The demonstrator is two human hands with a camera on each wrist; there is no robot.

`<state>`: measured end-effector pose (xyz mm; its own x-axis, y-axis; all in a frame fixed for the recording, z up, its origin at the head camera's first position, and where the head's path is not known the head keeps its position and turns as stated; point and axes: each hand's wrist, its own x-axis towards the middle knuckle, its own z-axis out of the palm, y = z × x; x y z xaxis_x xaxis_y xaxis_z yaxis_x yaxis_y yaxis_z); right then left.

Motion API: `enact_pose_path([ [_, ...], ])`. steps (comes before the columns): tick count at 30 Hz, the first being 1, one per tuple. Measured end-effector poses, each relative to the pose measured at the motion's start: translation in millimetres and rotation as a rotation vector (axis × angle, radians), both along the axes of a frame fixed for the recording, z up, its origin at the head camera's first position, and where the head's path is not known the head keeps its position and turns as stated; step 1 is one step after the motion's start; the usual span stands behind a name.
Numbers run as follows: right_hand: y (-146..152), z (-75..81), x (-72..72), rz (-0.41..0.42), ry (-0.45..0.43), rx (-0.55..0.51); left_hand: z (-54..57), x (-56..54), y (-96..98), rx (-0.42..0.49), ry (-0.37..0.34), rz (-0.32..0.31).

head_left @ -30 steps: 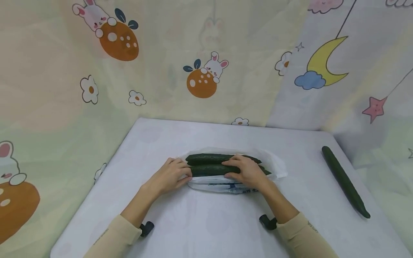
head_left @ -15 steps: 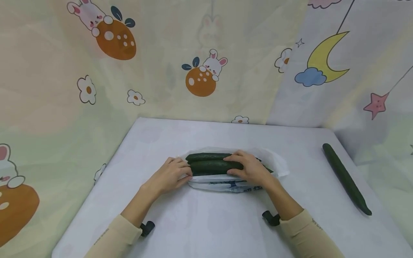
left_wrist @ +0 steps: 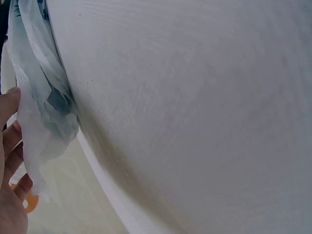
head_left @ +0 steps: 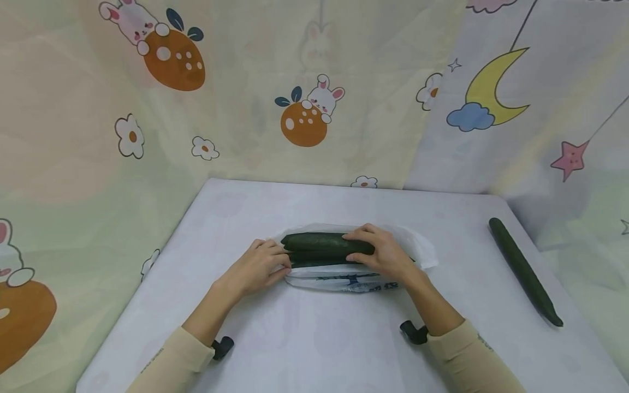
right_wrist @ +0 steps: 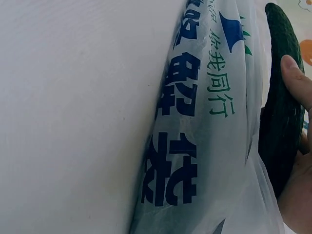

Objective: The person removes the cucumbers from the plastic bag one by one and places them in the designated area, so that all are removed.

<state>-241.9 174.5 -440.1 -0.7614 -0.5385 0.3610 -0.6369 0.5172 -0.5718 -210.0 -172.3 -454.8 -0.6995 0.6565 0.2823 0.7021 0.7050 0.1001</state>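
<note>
Dark green cucumbers lie in a white plastic bag (head_left: 324,281) with blue and green print, near the middle of the table. My right hand (head_left: 385,255) grips the upper cucumber (head_left: 316,240), thumb on the near side and fingers over the far side. That cucumber sits partly over another cucumber (head_left: 314,258), whose right part is hidden by the hand. At the bag's left end, my left hand (head_left: 260,267) holds the bag's edge. In the left wrist view, its thumb and fingers are at the thin plastic (left_wrist: 34,126). The right wrist view shows the held cucumber (right_wrist: 282,112) above the bag's rim.
A single cucumber (head_left: 524,273) lies slantwise near the right edge of the white-covered table (head_left: 314,338). Behind the table hangs a cloth (head_left: 241,98) printed with rabbits, oranges and a moon. Dark wrist devices (head_left: 414,333) sit under both forearms.
My right hand has shifted slightly right and away from me, and its cucumber has risen over the other one. The left hand has stayed at the bag's end.
</note>
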Motion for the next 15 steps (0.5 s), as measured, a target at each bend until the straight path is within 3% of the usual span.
enact_pose_path([
  [15, 2.8, 13.2, -2.1, 0.032, 0.057, -0.068, -1.2, -1.2, 0.4, -0.007, -0.001, 0.003],
])
